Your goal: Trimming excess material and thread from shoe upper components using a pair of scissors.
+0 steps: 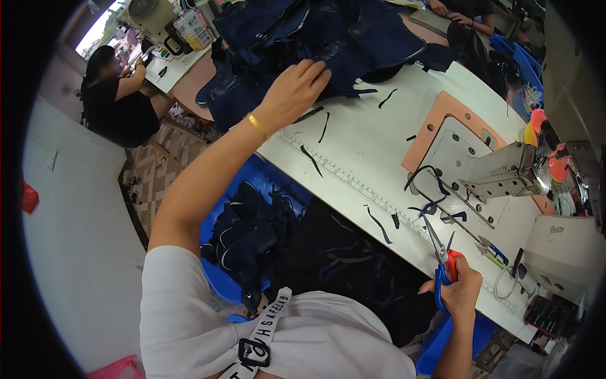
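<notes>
My left hand (pixel 297 91) reaches out to the heap of dark blue fabric pieces (pixel 372 38) at the far side of the table. Its fingers are bent and pressed together on the near edge of the heap, closed on the cloth; the thumb is hidden. In my right hand (pixel 459 290) is a pair of scissors (pixel 440 252) with blue and red handles. The blades are spread and point away over the table edge, toward a dark curled strip (pixel 431 207) beside the sewing machine (pixel 499 170).
Dark fabric scraps (pixel 379 224) lie scattered along the ruler printed on the white table (pixel 360 145). Below its edge, a blue bin (pixel 218 278) holds more dark cloth. A small blue-handled cutter (pixel 495 251) lies beside the machine. Other people (pixel 120 95) sit at the far left and far right.
</notes>
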`<state>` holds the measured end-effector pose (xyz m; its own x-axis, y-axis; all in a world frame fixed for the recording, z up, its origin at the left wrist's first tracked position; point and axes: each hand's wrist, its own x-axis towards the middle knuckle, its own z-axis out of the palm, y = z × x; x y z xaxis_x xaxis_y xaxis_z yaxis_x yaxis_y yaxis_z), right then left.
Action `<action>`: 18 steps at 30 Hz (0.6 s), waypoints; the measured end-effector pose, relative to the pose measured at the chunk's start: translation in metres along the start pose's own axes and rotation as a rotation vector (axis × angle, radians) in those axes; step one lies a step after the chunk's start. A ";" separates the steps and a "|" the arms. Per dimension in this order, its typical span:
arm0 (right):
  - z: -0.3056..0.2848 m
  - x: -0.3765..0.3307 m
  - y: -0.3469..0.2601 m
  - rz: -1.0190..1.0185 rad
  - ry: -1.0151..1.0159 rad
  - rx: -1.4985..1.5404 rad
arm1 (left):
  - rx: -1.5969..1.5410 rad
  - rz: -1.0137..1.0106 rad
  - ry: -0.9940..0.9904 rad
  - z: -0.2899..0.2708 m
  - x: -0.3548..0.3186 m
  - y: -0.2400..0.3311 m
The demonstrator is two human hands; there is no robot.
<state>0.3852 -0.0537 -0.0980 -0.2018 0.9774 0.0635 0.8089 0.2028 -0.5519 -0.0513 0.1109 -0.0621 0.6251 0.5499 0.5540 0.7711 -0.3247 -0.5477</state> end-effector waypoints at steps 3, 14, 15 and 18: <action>-0.004 -0.007 -0.007 -0.042 0.016 -0.046 | 0.004 0.134 -0.107 0.044 0.010 -0.023; -0.045 -0.008 -0.013 0.138 0.080 0.032 | -0.743 0.217 -0.033 -0.093 0.042 0.157; -0.046 -0.003 -0.021 0.057 0.070 -0.064 | -0.909 0.181 -0.088 -0.089 0.027 0.176; -0.054 -0.005 -0.026 0.006 -0.033 -0.314 | -1.167 0.091 -0.097 -0.077 0.018 0.179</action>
<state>0.3948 -0.0604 -0.0394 -0.2097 0.9773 0.0310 0.9401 0.2103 -0.2684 0.1073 0.0038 -0.1021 0.7107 0.5285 0.4644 0.3997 -0.8465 0.3517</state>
